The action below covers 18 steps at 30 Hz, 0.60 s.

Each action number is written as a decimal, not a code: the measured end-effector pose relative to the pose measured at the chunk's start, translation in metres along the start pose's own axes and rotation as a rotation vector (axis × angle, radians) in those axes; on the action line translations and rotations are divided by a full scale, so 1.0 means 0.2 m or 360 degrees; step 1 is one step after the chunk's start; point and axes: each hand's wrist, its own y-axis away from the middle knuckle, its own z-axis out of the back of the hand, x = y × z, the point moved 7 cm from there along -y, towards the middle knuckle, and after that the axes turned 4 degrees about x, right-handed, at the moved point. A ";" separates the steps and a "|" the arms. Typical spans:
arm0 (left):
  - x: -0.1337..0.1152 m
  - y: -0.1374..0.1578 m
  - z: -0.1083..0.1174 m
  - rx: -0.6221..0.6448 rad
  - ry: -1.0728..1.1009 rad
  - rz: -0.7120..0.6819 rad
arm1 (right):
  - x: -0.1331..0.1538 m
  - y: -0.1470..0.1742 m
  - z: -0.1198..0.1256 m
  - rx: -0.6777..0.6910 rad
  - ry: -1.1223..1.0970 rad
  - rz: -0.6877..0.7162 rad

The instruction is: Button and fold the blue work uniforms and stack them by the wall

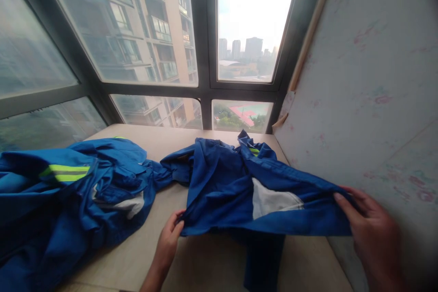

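Pinching blue garment (219, 187) by edges, thumb to fingers, w/ L hand (171, 229) @ lower ctr, R hand (371, 219) @ lower R, spread well apart.

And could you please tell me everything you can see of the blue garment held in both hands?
The blue garment looks like creased woven cloth, with an off-white panel and a yellow-green stripe near its far side. The left hand pinches its near left corner; the right hand grips its right end, the near edge spanning between them. A narrower length shows below that edge. Its far part lies on the pale ledge, and its left side seems to meet other blue clothing.
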 end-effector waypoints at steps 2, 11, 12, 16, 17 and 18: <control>0.01 0.09 -0.11 0.0246 -0.0230 -0.0011 | 0.11 0.07 0.11 -0.0151 0.0076 0.0001; -0.24 0.22 -0.27 0.0722 -0.1051 -0.0273 | 0.22 0.63 -0.59 0.1453 0.0063 0.0621; -0.28 0.18 -0.26 0.0656 -0.1091 -0.0277 | 0.19 0.70 -0.68 0.1577 0.0062 0.0615; -0.41 -0.03 -0.25 0.0267 -0.1123 -0.0347 | 0.03 0.84 -0.95 0.1696 0.0152 0.0455; -0.44 -0.08 -0.26 0.0164 -0.1121 -0.0384 | -0.02 0.84 -0.99 0.1652 0.0154 0.0400; -0.48 -0.14 -0.28 0.0072 -0.1124 -0.0438 | -0.06 0.85 -1.03 0.1600 0.0142 0.0345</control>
